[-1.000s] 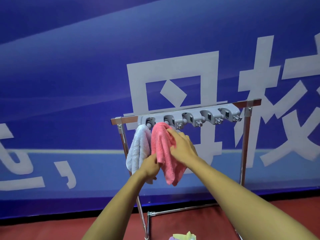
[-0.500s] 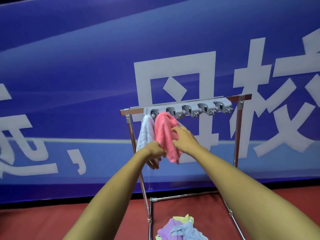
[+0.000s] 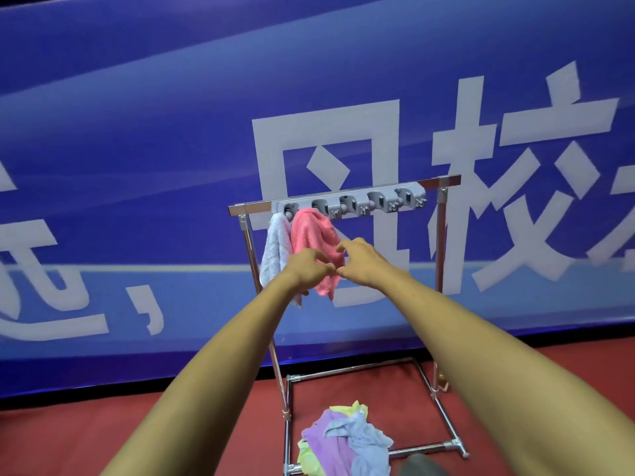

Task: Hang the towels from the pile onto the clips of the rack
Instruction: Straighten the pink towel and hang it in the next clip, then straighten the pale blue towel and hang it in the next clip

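The chrome rack [image 3: 439, 235] carries a grey strip of clips [image 3: 357, 202] along its top bar. A white towel [image 3: 275, 249] hangs from the leftmost clip and a pink towel [image 3: 312, 231] from the second. My left hand [image 3: 307, 269] is in front of the pink towel's lower part with its fingers curled; whether it grips the cloth is hidden. My right hand [image 3: 364, 261] is at the towel's right edge, index finger and thumb apart, holding nothing. The pile of towels [image 3: 343, 441], purple, light blue and yellow, lies on the red floor inside the rack's base.
A big blue banner [image 3: 171, 149] with white characters stands just behind the rack. The three clips on the right hold nothing. The rack's base bars [image 3: 443, 417] frame the pile on the red floor [image 3: 86, 434]. A dark object [image 3: 417, 467] pokes in at the bottom edge.
My right hand has dropped from the clip down to the pink towel's right edge. Both hands now meet lower on the towel. The view has pulled back and tilted down, showing the pile.
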`<state>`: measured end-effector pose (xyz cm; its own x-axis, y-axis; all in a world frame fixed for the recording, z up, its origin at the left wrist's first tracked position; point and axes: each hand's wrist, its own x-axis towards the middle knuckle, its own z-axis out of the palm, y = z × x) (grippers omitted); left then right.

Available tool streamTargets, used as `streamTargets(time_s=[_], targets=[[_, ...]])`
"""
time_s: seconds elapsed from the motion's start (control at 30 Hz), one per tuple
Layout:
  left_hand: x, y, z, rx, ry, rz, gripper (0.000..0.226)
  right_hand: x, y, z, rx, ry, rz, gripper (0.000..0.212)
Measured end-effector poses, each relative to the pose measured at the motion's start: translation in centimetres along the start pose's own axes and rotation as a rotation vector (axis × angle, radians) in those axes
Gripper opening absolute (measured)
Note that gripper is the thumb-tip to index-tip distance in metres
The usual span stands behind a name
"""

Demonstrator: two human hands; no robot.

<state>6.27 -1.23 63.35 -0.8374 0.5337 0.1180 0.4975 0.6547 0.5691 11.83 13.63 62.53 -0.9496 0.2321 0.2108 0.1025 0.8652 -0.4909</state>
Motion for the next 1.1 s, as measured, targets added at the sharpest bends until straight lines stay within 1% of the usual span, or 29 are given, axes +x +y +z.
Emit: streamTargets(time_s=[0.13, 0.3, 0.47, 0.53, 0.6, 0.77, 0.9, 0.97, 1.03, 1.1], targets=[[-2.3, 0.7, 0.9, 0.005, -0.018, -0.014, 0.033, -2.3, 0.8, 0.4, -0.015, -0.015, 0.003, 0.041], [-5.3, 0.2, 4.2, -0.009, -0.107, -0.078, 0.03, -5.7, 2.4, 3.1, -0.034, -0.084, 0.058, 0.049], [-7.6, -1.8, 9.5, 0.091, -0.214, -0.078, 0.031, -7.7, 5.6, 8.6, -0.083, -0.214, 0.124, 0.056], [-8.2, -4.4, 13.4, 0.142, -0.278, -0.082, 0.03, -8.3, 8.1, 12.5, -0.085, -0.301, 0.157, 0.056], [-9.4, -6.1, 15.6, 0.196, -0.326, -0.105, 0.03, -9.8, 9.3, 14.8, -0.141, -0.363, 0.191, 0.053], [-11.1, -11.9, 22.3, 0.192, -0.441, -0.173, 0.033, -12.4, 13.4, 23.3, -0.174, -0.5, 0.243, 0.053], [-11.5, -15.6, 26.6, 0.206, -0.508, -0.218, 0.038, -13.9, 15.0, 27.9, -0.173, -0.57, 0.241, 0.048], [-11.7, -17.2, 28.6, 0.188, -0.54, -0.225, 0.034, -14.2, 16.0, 30.4, -0.167, -0.6, 0.253, 0.047], [-11.8, -18.5, 30.5, 0.152, -0.562, -0.236, 0.026, -14.2, 17.1, 33.0, -0.167, -0.633, 0.261, 0.052], [-11.6, -20.1, 32.3, 0.116, -0.541, -0.267, 0.034, -14.0, 18.1, 35.2, -0.169, -0.648, 0.277, 0.056]])
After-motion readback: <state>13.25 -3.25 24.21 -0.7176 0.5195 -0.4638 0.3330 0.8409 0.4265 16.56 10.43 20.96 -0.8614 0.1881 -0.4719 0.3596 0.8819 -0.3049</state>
